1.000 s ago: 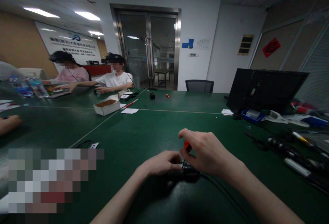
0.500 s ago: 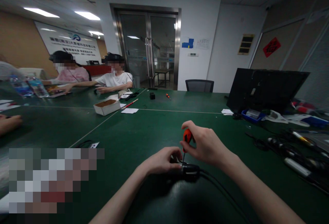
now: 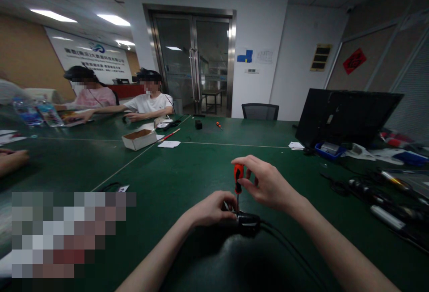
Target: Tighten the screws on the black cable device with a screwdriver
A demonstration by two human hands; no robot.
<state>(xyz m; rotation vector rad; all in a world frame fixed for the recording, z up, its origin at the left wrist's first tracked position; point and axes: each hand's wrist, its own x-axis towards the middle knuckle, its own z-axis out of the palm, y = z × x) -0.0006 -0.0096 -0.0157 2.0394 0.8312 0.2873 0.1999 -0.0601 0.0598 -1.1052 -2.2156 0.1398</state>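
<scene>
My right hand (image 3: 268,182) holds a red-and-black screwdriver (image 3: 238,178) upright, one finger over the handle's top and the thumb at its side. The thin shaft points straight down, and its tip meets a black corded device (image 3: 248,224) near my left fingers. My left hand (image 3: 214,209) is closed around the left part of that device and keeps it on the green table (image 3: 187,173). The device's glossy end faces right, with a cable (image 3: 284,238) running from it. What lies under my left fingers is hidden, and I cannot make out any screw.
Ahead lie a white open box (image 3: 139,141), paper (image 3: 169,144), a small black block (image 3: 199,124) and another screwdriver (image 3: 219,125). To the right are a monitor (image 3: 348,117), a blue tray (image 3: 330,150) and corded black items (image 3: 365,193). People sit at the left.
The screwdriver has gone from slightly tilted to upright, its handle moving a little left. My right fingers have loosened and shifted around the handle. My left hand has stayed in place.
</scene>
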